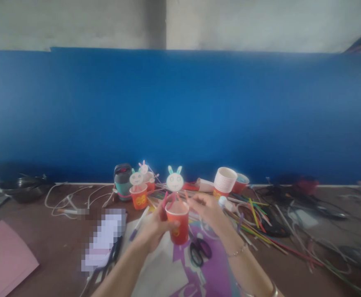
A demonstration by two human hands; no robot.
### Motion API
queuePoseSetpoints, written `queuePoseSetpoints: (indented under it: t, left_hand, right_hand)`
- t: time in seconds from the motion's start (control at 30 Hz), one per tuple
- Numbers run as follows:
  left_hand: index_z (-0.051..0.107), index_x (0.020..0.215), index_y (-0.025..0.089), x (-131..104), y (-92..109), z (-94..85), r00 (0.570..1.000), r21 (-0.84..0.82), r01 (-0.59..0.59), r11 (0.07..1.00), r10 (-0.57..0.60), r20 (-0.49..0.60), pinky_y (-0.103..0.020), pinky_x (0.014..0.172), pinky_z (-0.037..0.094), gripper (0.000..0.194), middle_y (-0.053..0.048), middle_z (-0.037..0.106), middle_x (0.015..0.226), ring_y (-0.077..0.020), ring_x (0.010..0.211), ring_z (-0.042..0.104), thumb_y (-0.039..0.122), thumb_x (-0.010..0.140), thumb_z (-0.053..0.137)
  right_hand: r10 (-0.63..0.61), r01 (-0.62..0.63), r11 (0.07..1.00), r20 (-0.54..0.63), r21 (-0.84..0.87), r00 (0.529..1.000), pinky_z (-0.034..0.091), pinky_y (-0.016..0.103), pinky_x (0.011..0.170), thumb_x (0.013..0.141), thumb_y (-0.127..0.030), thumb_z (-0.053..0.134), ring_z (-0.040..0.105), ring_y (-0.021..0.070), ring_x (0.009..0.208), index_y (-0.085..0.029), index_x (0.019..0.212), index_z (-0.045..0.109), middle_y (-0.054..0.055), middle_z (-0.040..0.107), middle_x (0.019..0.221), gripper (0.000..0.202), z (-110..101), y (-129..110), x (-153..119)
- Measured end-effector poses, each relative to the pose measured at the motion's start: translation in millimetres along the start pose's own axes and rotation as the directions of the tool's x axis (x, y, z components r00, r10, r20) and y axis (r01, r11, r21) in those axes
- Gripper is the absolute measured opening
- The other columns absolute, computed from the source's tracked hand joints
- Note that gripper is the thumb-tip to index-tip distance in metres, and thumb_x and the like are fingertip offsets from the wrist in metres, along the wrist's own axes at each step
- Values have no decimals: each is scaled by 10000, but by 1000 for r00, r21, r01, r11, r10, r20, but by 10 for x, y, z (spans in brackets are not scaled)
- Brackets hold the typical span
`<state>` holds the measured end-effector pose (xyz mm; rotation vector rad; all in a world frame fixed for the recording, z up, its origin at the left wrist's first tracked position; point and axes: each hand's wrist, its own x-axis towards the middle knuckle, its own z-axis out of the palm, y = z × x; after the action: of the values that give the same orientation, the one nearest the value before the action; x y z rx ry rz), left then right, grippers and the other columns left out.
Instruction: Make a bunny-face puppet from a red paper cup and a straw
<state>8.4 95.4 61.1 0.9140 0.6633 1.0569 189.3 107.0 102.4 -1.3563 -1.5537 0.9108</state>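
My left hand (pixel 155 227) is wrapped around the side of a red paper cup (pixel 179 231) with a yellow mark, held upright over the mat. A white rabbit face (pixel 174 182) with green-edged ears stands up above the cup. Thin pink sticks (pixel 165 199) poke out near the rim. At the cup's right rim, my right hand (pixel 205 208) has its fingers bent together against another pinkish stick (pixel 186 196); the exact grip is blurred. Black-handled scissors (pixel 200 251) lie just right of and below the cup, on a purple and white sheet (pixel 158 274).
Behind are another rabbit cup (pixel 139 197), a grey-green device (pixel 123 181) and stacked paper cups (pixel 225 180). Coloured sticks (pixel 254 214) and cables (pixel 316 251) spread to the right. A pixelated phone-like slab (pixel 104 239), pink paper (pixel 7 260) and metal bowl (pixel 22 187) lie left.
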Motion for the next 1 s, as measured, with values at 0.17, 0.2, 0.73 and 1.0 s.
queuePoseSetpoints:
  t: [0.17,0.2,0.73,1.0]
  left_hand:
    - [540,1323,249,8,34,-7,1000,34,-1,999,2,-31,-325,869,459,831,-115,637,1255,-305,1139,577,140,555,839]
    - [552,1311,245,8,43,-10,999,26,-11,1000,12,-32,-333,879,459,814,-117,625,1273,-310,1151,570,135,556,835]
    - [456,1378,249,74,59,-20,968,-73,-163,984,145,-206,-308,856,500,847,-81,687,1140,-255,1078,626,226,612,818]
    - [428,1392,268,69,50,21,939,-99,-237,966,201,-280,-309,805,523,859,-72,692,1116,-232,962,668,319,633,827]
  right_hand:
    - [-78,77,997,-16,-29,997,303,237,488,787,-383,559,397,103,512,-173,574,537,-29,471,526,300,25,17,8]
    - [-75,75,997,-28,-23,997,304,237,487,790,-392,557,399,103,510,-174,569,535,-29,470,523,311,28,21,10]
    - [22,7,997,359,-80,933,438,260,617,685,-440,718,591,188,714,-177,841,727,35,700,805,306,16,122,-14]
    - [170,-148,986,463,-83,870,305,227,496,625,-174,598,425,111,523,-155,521,636,-47,492,475,112,319,232,-47]
